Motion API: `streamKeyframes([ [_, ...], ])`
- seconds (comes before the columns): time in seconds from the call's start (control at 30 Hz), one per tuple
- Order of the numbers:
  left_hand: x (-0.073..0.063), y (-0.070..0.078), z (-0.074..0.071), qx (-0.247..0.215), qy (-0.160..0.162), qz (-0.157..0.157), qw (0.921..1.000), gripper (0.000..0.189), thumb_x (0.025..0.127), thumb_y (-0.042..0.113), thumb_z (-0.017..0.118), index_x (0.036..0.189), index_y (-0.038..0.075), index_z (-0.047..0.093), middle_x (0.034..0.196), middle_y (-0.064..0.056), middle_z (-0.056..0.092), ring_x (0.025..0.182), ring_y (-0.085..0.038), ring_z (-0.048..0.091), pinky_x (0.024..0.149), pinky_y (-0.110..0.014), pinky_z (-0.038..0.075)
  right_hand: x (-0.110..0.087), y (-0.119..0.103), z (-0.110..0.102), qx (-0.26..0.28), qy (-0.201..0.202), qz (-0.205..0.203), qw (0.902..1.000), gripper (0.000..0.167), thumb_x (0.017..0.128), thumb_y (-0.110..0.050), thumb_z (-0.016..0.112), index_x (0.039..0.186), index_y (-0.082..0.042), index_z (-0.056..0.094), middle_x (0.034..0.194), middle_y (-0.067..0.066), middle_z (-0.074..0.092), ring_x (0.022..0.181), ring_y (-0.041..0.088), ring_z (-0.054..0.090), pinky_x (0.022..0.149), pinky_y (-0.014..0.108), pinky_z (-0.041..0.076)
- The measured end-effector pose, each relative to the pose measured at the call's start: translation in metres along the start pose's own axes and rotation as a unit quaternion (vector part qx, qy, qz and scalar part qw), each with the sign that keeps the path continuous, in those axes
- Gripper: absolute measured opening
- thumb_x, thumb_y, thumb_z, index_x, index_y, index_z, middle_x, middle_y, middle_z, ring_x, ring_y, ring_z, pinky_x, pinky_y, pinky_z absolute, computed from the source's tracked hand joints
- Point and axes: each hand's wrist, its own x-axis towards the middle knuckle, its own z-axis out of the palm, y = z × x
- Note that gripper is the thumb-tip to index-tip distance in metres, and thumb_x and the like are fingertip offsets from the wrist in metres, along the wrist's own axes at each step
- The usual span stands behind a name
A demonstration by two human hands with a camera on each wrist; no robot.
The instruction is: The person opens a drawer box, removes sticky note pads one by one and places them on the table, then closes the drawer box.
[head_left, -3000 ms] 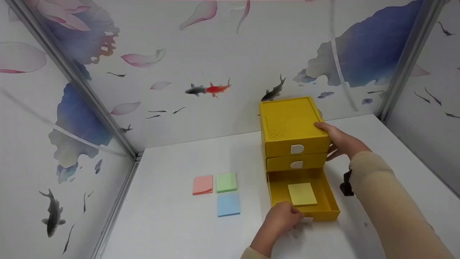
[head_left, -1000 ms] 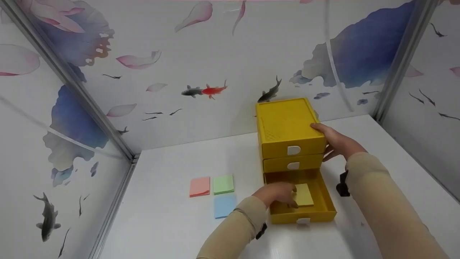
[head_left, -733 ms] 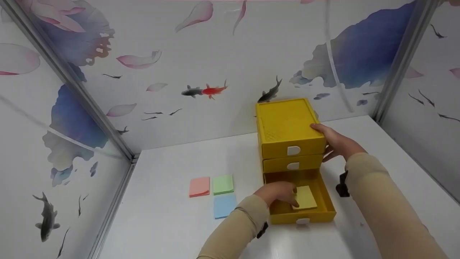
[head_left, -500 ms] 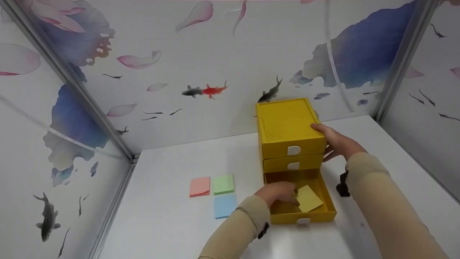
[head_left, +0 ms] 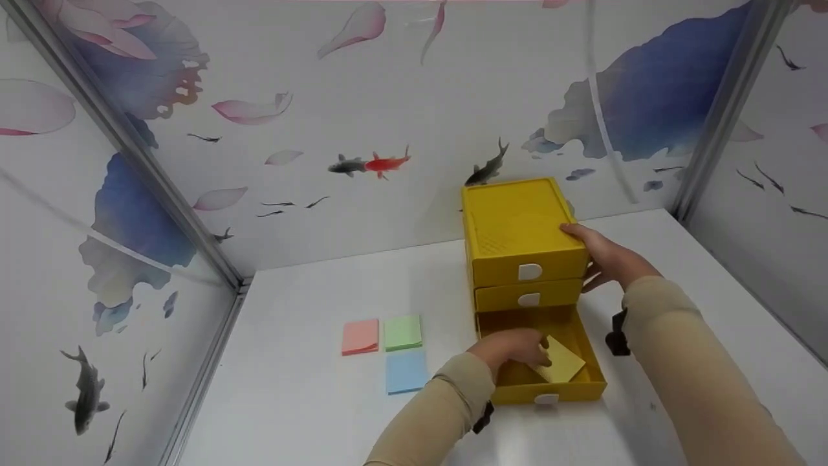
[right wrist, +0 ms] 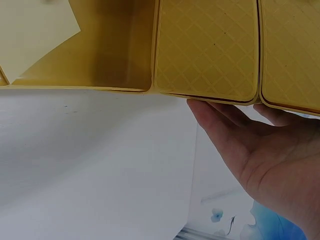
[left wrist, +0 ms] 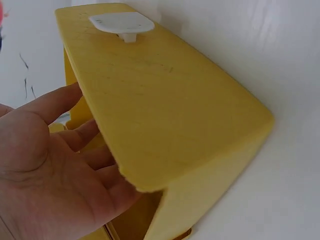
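Observation:
A yellow drawer unit stands toward the back right, its bottom drawer pulled out. My left hand reaches over the drawer's left wall and pinches the left corner of a yellow sticky note pad, which lies turned at an angle inside. In the left wrist view the fingers dip behind the drawer front, tips hidden. My right hand steadies the unit, thumb on the top edge. Its straight fingers press along the right side in the right wrist view.
Left of the drawer, a pink sticky note pad, a green one and a blue one lie grouped on the white table. Patterned wall panels enclose the back and sides.
My left hand has gone from the bottom drawer's front to the yellow sticky note pad inside. The pad has turned and shifted slightly right and toward the front. My right hand has stayed on the unit.

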Motion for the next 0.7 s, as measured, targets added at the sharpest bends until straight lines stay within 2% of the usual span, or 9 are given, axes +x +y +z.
streamKeyframes([
  [0.07, -0.001, 0.002, 0.0, -0.02, 0.001, -0.009, 0.9998, 0.039, 0.093, 0.033, 0.065, 0.129, 0.018, 0.063, 0.123, 0.009, 0.062, 0.109, -0.006, 0.055, 0.097, -0.026, 0.041, 0.001, 0.001, 0.0, 0.0, 0.0, 0.001, 1.0, 0.102, 0.089, -0.079, 0.027, 0.149, 0.003, 0.019, 0.129, 0.025, 0.048, 0.107, 0.037, 0.057, 0.089, 0.049, 0.05],
  [0.13, -0.003, 0.003, 0.0, -0.064, 0.001, -0.026, 0.9976, 0.037, 0.092, 0.032, 0.066, 0.126, 0.018, 0.065, 0.119, 0.008, 0.063, 0.104, -0.008, 0.056, 0.096, -0.029, 0.042, 0.002, 0.001, 0.0, 0.001, 0.001, 0.005, 1.0, 0.103, 0.088, -0.079, 0.027, 0.15, 0.002, 0.019, 0.129, 0.024, 0.048, 0.108, 0.038, 0.056, 0.089, 0.049, 0.05],
  [0.27, -0.008, 0.004, -0.001, -0.168, -0.007, -0.062, 0.9838, 0.033, 0.089, 0.03, 0.07, 0.119, 0.017, 0.067, 0.109, 0.007, 0.064, 0.096, -0.014, 0.056, 0.096, -0.036, 0.044, 0.001, 0.0, 0.0, 0.005, 0.003, 0.008, 1.0, 0.102, 0.088, -0.079, 0.027, 0.15, 0.002, 0.018, 0.13, 0.024, 0.048, 0.109, 0.038, 0.056, 0.09, 0.05, 0.049],
  [0.33, -0.009, 0.004, -0.002, -0.197, -0.012, -0.071, 0.9777, 0.031, 0.088, 0.029, 0.071, 0.116, 0.016, 0.067, 0.105, 0.006, 0.064, 0.094, -0.017, 0.055, 0.095, -0.038, 0.044, 0.0, 0.0, 0.0, 0.004, 0.005, 0.006, 1.0, 0.102, 0.088, -0.079, 0.027, 0.15, 0.002, 0.018, 0.13, 0.024, 0.047, 0.11, 0.038, 0.055, 0.09, 0.05, 0.049],
  [0.47, -0.009, 0.005, -0.004, -0.197, -0.017, -0.067, 0.978, 0.029, 0.088, 0.028, 0.071, 0.114, 0.015, 0.068, 0.1, 0.005, 0.063, 0.092, -0.017, 0.055, 0.094, -0.037, 0.044, -0.001, 0.0, 0.0, 0.002, 0.007, 0.006, 1.0, 0.103, 0.088, -0.08, 0.027, 0.15, 0.002, 0.018, 0.131, 0.025, 0.046, 0.111, 0.039, 0.055, 0.09, 0.05, 0.049],
  [0.6, -0.01, 0.006, -0.005, -0.204, -0.006, -0.06, 0.9771, 0.026, 0.088, 0.024, 0.072, 0.111, 0.013, 0.067, 0.097, 0.004, 0.062, 0.09, -0.017, 0.055, 0.093, -0.036, 0.045, -0.001, -0.001, 0.0, 0.003, 0.005, 0.008, 1.0, 0.102, 0.088, -0.079, 0.027, 0.15, 0.002, 0.018, 0.132, 0.024, 0.046, 0.111, 0.038, 0.055, 0.091, 0.05, 0.049],
  [0.7, -0.01, 0.006, -0.007, -0.198, 0.004, -0.044, 0.9792, 0.017, 0.089, 0.02, 0.071, 0.101, 0.009, 0.066, 0.084, 0.002, 0.059, 0.08, -0.018, 0.054, 0.082, -0.034, 0.048, 0.0, -0.001, 0.0, 0.0, 0.004, 0.004, 1.0, 0.102, 0.088, -0.079, 0.027, 0.15, 0.002, 0.018, 0.131, 0.024, 0.047, 0.109, 0.038, 0.056, 0.09, 0.05, 0.049],
])
